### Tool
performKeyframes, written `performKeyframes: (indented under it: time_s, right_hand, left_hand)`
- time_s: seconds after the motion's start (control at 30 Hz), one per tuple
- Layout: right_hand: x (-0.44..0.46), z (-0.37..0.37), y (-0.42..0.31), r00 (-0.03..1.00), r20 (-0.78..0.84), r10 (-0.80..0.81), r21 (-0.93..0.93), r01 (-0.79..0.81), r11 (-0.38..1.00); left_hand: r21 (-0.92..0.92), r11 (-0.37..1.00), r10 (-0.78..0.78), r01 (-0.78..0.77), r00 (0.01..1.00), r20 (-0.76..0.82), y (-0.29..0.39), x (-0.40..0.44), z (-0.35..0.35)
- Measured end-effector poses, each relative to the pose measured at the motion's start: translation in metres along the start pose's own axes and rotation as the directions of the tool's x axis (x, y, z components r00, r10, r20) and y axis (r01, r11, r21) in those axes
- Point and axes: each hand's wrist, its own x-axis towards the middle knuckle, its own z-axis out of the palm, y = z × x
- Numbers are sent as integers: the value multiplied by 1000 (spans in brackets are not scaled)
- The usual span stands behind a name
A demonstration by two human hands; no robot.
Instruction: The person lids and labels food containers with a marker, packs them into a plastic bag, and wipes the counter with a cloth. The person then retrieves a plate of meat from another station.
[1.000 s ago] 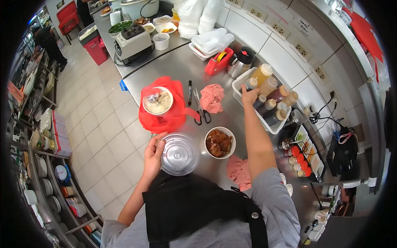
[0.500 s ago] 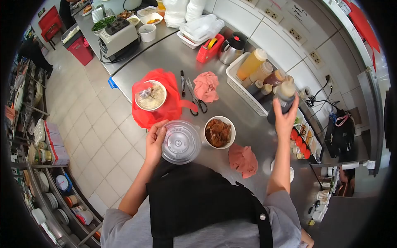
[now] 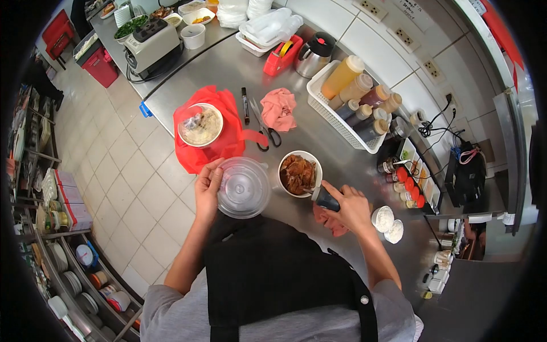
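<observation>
The right hand (image 3: pixel 352 210) is closed around a dark-filled squeeze bottle (image 3: pixel 327 199), with the forefinger reaching along it toward the cap. The left hand (image 3: pixel 208 185) pinches the edge of a clear plastic lid (image 3: pixel 244 189) (thumb on top), its fingers nearly shut. The bottle, held away from the food beside the bottle basket (image 3: pixel 342 126) half a second ago, is now tipped at the near right side of the white bowl (image 3: pixel 320 172), which holds browned meat pieces (image 3: pixel 296 173). That brings the cap end right to the meat, while the lid stays off, just left of the bowl. A pink cloth (image 3: pixel 335 226) lies partly beneath the bottle and hand; beyond the lid, a tub (image 3: pixel 200 146) rests on a red plastic bag (image 3: pixel 188 157).

The bottle's lower part is hidden in the palm, as are some of the right fingers. Whether any sauce is flowing, or the cap touches the rim, I cannot tell (the tip is small and pale). The tub's contents are partly covered by a small knotted-looking bag (image 3: pixel 194 122).
</observation>
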Motion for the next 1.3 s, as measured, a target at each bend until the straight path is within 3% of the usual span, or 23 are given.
performKeyframes:
  time_s: [0.27,0.4,0.67,1.0,1.2,1.3]
  right_hand:
    - [26,-15,-20,998,-13,-57,-245,52,968]
    - [25,-17,-15,996,41,-83,-250,91,964]
    - [33,-21,-21,995,-63,-78,-248,60,967]
    - [47,-25,-23,992,-55,-109,-274,90,958]
    - [56,-23,-13,996,-86,-25,-345,-6,938]
    - [49,-29,-10,1000,-16,25,-364,-30,931]
  left_hand:
    - [8,1000,21,-21,998,-56,5,-10,-11]
    - [2,1000,25,-24,993,-116,7,-16,-17]
    - [23,999,44,-42,993,-111,5,-16,-16]
    - [9,999,36,-35,995,-90,3,-16,-15]
    - [12,999,49,-48,994,-98,1,-15,-15]
    - [5,999,40,-40,994,-101,1,-16,-18]
